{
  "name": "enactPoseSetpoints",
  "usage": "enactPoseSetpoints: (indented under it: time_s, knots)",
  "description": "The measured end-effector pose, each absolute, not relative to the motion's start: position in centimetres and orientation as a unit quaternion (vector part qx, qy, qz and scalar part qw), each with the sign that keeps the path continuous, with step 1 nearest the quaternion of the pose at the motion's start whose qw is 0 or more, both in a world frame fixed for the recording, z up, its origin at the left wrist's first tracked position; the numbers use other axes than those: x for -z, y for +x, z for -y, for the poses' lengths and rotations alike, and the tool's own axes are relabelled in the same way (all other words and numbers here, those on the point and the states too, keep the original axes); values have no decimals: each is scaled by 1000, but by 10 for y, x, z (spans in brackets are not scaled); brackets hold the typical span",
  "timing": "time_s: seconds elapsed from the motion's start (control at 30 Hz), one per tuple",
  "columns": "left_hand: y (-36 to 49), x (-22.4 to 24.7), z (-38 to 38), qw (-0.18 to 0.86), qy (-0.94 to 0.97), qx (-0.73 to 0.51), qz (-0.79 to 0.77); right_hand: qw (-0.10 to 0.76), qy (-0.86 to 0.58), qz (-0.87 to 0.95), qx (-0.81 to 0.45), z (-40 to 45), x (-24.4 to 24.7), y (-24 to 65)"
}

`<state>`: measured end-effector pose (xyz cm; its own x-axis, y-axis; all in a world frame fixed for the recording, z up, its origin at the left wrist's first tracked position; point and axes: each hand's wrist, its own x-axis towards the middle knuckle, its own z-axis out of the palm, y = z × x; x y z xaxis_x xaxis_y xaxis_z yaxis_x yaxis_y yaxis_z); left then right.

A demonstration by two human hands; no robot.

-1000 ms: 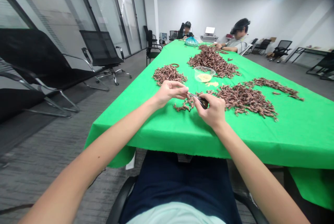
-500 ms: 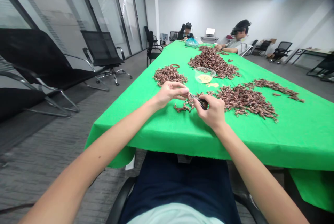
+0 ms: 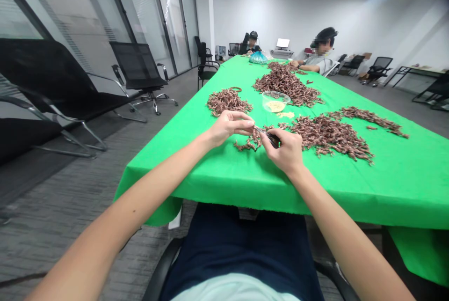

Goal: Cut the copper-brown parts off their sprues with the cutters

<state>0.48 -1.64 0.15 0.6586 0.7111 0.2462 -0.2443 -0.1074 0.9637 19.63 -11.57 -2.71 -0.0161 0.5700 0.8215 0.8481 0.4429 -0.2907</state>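
Over the near part of the green-covered table [image 3: 217,170], my left hand [image 3: 229,128] has its fingertips pinched on a small brown piece, mostly hidden by the fingers. My right hand [image 3: 286,149] is closed around a small dark-handled pliers-like tool [image 3: 271,139]. Its metal tip meets the left fingertips, so both hands work at the same spot. Beneath them lie loose brown, twisted, dried-looking pieces [image 3: 245,145]. Just right of my right hand spreads a larger heap [image 3: 331,135] of the same pieces.
A clear plastic bowl [image 3: 276,102] holds pale yellow bits, with more bits [image 3: 286,114] spilled beside it. A small brown pile [image 3: 228,100] lies left, a big one [image 3: 286,83] behind. Two people sit farther along the table, near a blue bag [image 3: 258,57]. Office chairs [image 3: 140,67] stand left.
Both hands stay in nearly the same place, with only a slight shift at the fingertips and the tool. The piles and bowl have not moved.
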Motion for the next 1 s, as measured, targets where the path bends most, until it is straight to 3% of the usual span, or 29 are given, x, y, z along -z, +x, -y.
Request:
enactPoseSetpoints:
  time_s: [1.0]
  knots:
    - [4,-4,17,657,632,-373,-171,487,-508,698,136,115,29,197]
